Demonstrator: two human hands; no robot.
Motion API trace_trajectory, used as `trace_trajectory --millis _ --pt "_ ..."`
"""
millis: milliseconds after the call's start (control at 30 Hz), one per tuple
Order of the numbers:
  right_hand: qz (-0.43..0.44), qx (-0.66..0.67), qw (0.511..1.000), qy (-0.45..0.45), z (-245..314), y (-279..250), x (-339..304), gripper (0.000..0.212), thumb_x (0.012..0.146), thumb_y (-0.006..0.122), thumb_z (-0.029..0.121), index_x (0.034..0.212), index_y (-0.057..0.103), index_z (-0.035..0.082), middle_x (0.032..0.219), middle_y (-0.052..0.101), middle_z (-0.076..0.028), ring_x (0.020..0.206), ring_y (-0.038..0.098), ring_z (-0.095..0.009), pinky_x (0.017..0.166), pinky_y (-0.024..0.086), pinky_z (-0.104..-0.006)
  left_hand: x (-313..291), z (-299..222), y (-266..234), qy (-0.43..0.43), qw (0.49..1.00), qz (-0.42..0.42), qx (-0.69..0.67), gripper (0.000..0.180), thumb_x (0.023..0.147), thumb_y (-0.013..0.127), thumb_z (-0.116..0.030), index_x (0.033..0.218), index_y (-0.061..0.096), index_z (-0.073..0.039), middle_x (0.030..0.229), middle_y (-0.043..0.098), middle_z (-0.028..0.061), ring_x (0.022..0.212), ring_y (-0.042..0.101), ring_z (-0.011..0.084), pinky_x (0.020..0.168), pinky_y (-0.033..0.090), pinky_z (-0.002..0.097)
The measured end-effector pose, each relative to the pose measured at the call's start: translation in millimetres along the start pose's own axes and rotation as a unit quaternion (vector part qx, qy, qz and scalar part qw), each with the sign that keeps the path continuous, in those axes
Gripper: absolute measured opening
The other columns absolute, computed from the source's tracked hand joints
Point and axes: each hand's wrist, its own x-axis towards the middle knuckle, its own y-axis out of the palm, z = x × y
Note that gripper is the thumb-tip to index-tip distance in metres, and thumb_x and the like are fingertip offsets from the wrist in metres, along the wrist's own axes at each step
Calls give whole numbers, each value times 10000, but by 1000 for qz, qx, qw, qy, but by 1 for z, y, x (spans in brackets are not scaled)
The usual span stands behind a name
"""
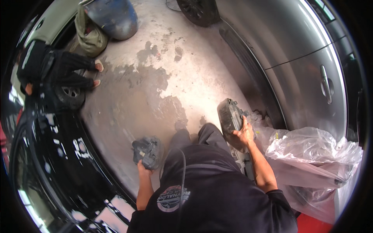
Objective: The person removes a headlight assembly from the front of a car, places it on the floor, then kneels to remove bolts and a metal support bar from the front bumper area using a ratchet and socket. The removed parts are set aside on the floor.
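"What does my feed give you for the left hand (145, 169)?"

"I see it at seven o'clock, clamped on the lower edge of a bulky dark car part (149, 150)"

"And the right hand (244, 134)?"

"I have that one between three and four o'clock, gripping the near end of a long dark car part (230, 116) at three"

"Anything around them?"

"I get crumpled clear plastic (314, 143) past the right hand toward four, a silver car (295, 46) at two, a black car (54, 155) at eight, and a blue bin (118, 19) at eleven"
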Motion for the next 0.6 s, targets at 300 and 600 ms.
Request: trace_trajectory --millis 300,600 --pt "1 45 994 103 50 12 191 1112 672 859 310 1554 213 111 1201 577 -341 1156 568 -468 994 463 -486 -20 -190 266 52 988 60 129 717 752 645 -375 1389 488 -88 1369 555 139 1215 554 359 999 435 571" --pt "82 54 985 139 174 32 409 1096 716 836 344 1558 176 108 1337 496 -304 1264 488 -437 1022 450 -483 16 -258 514 84 972 105 192 645 788 666 -251 1357 493 -3 1308 588 184 1195 567 366 1059 430 492"
